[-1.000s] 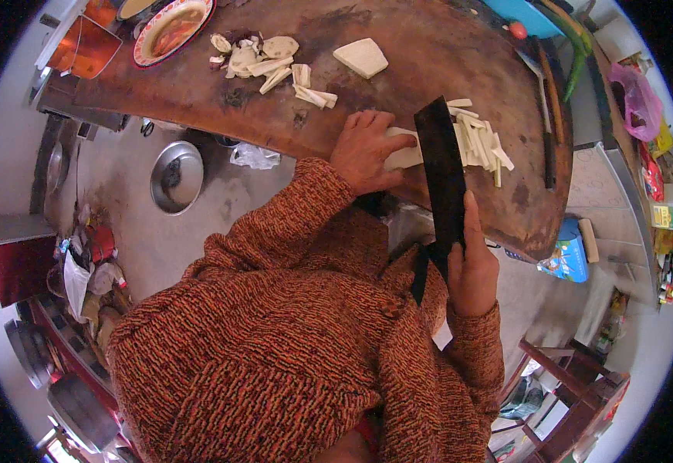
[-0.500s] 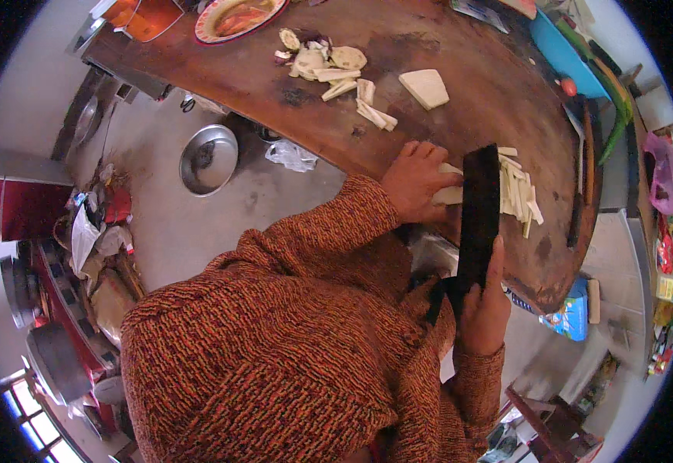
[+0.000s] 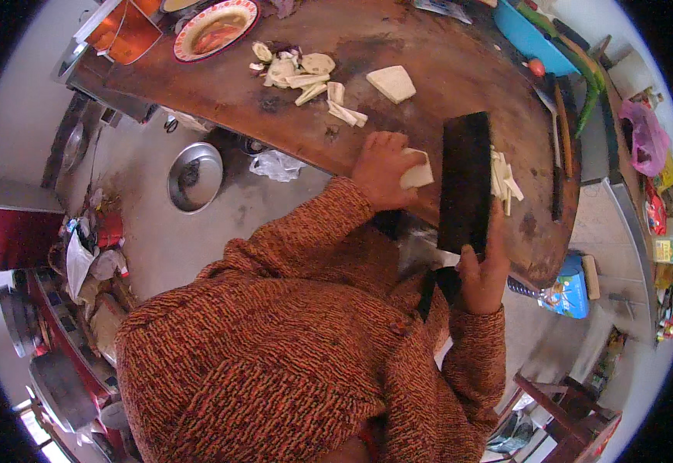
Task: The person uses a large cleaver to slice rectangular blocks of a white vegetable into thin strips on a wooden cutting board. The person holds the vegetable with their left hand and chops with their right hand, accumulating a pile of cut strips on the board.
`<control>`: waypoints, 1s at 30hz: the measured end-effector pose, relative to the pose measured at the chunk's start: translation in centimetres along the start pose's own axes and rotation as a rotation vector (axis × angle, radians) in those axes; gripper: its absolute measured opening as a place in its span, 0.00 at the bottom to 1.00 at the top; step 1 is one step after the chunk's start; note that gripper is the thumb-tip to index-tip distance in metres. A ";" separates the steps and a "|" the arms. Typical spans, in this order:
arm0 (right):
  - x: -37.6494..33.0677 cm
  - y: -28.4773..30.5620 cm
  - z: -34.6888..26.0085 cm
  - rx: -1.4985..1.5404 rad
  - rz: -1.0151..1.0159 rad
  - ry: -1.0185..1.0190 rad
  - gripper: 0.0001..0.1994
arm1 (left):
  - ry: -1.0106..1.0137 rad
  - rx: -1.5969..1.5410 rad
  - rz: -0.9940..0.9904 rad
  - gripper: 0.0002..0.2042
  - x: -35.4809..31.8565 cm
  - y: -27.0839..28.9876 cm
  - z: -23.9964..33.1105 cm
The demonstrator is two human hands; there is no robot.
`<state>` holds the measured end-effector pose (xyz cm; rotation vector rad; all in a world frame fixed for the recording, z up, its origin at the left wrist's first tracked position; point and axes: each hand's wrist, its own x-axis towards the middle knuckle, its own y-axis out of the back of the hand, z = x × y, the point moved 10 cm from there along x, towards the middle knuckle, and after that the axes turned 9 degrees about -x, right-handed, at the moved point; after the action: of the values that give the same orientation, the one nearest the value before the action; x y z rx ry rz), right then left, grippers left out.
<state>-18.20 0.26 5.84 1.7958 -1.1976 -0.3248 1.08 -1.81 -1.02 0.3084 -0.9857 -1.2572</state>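
My left hand (image 3: 383,166) presses a pale block of tofu-like food (image 3: 417,174) onto the dark wooden table (image 3: 444,69). My right hand (image 3: 485,270) grips the handle of a broad black cleaver (image 3: 465,181), whose blade stands just right of the block. Cut pale strips (image 3: 504,179) lie right of the blade. Another pale slab (image 3: 392,82) and a heap of pale peelings (image 3: 302,73) lie farther up the table.
A red-rimmed plate with food (image 3: 214,28) and an orange container (image 3: 124,32) sit at the table's far left. A blue bowl (image 3: 533,42), green vegetables (image 3: 587,85) and a pink bag (image 3: 645,139) lie right. A steel bowl (image 3: 194,176) rests on the floor.
The view has shifted, so the table sits higher and more to the right. The cleaver and both hands keep the same hold by the pale block.
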 end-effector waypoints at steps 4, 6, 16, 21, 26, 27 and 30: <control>-1.5 1.9 2.2 0.692 0.214 -0.350 0.39 | 0.008 0.024 0.093 0.28 0.2 1.4 0.0; -2.1 2.2 2.9 0.845 0.307 -0.369 0.39 | -0.028 0.031 0.100 0.28 0.9 1.5 0.5; -2.8 1.5 3.7 1.091 0.248 -0.420 0.40 | -0.064 -0.088 0.081 0.20 4.2 -2.3 2.5; -2.6 -1.5 3.7 1.258 0.142 -0.451 0.39 | 0.509 -1.579 -0.008 0.18 4.2 -3.0 2.4; -1.8 -3.6 1.3 1.225 -0.015 -0.409 0.38 | 0.554 -2.122 -0.039 0.17 4.3 -4.8 1.1; -1.9 -3.9 1.1 1.223 -0.024 -0.396 0.38 | 0.529 -2.098 -0.023 0.16 4.1 -4.7 0.9; -2.6 -3.8 1.8 1.180 0.058 -0.489 0.38 | 0.732 -1.970 0.145 0.14 2.2 -5.2 -2.2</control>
<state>-18.40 1.83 1.10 2.7514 -2.0320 0.0276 -0.69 -6.15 -4.91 -0.7986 1.0077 -1.2718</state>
